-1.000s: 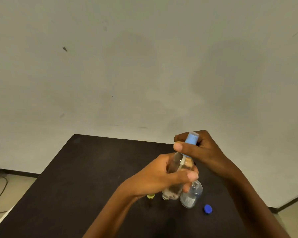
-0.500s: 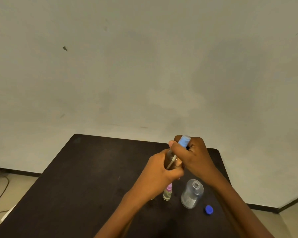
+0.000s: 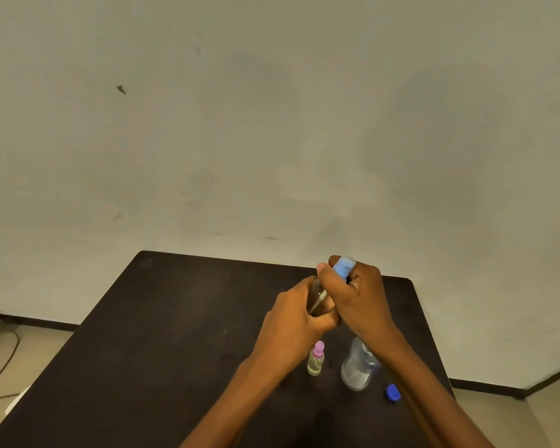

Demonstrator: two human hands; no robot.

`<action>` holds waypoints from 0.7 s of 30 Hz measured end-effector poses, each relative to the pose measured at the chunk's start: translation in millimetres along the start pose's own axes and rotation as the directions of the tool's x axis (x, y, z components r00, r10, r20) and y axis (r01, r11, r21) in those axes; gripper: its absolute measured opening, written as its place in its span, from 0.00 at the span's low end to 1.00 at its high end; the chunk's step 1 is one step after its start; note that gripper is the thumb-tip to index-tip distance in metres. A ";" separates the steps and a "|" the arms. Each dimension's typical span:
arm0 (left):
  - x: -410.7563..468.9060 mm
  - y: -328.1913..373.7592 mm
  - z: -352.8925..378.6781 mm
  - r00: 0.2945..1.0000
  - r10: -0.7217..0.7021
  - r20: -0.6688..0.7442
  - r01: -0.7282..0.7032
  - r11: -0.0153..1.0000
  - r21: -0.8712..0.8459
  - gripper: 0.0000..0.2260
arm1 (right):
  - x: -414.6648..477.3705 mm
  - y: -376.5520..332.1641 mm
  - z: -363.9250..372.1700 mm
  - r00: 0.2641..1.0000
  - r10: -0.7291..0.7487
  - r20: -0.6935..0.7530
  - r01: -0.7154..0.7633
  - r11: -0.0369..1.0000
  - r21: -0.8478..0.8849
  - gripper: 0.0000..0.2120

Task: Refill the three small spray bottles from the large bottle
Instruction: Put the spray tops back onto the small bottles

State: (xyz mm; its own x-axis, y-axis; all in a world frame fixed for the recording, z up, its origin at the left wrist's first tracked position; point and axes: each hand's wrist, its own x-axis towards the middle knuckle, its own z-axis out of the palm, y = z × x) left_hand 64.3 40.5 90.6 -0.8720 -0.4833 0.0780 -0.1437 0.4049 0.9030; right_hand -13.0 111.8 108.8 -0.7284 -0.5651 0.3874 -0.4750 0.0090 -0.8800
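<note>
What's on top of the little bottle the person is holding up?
A light blue spray cap, gripped by the right hand. The left hand wraps the small bottle, so the neck under the cap and most of its contents are covered.

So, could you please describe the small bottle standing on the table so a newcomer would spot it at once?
Look at the dark table, towards its right edge. Two bottles stand there apart: the small bottle is left of the large bottle. It alone has a pink top and yellowish liquid.
</note>
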 end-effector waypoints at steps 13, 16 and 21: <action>-2.1 -9.3 -6.6 0.999 0.019 -0.037 -0.018 1.000 0.021 0.17 | 2.1 7.5 9.2 0.998 0.033 0.046 -0.034 0.999 0.008 0.16; -1.2 -11.2 -15.6 0.997 -0.018 0.078 0.030 0.987 -0.158 0.18 | 4.7 10.2 13.6 0.997 0.019 0.075 -0.018 1.000 -0.015 0.12; 3.8 -33.3 -28.7 0.994 -0.008 0.113 0.041 0.956 -0.290 0.11 | 9.9 15.6 20.1 0.956 0.013 0.293 0.029 0.990 -0.140 0.19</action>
State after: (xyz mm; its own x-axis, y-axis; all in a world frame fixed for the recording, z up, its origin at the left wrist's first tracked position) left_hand 79.2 2.9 73.0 -0.9182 -0.3955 0.0219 -0.0376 0.1420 0.9892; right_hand -17.7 89.7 93.4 -0.5582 -0.7816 0.2783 -0.5607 0.1081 -0.8209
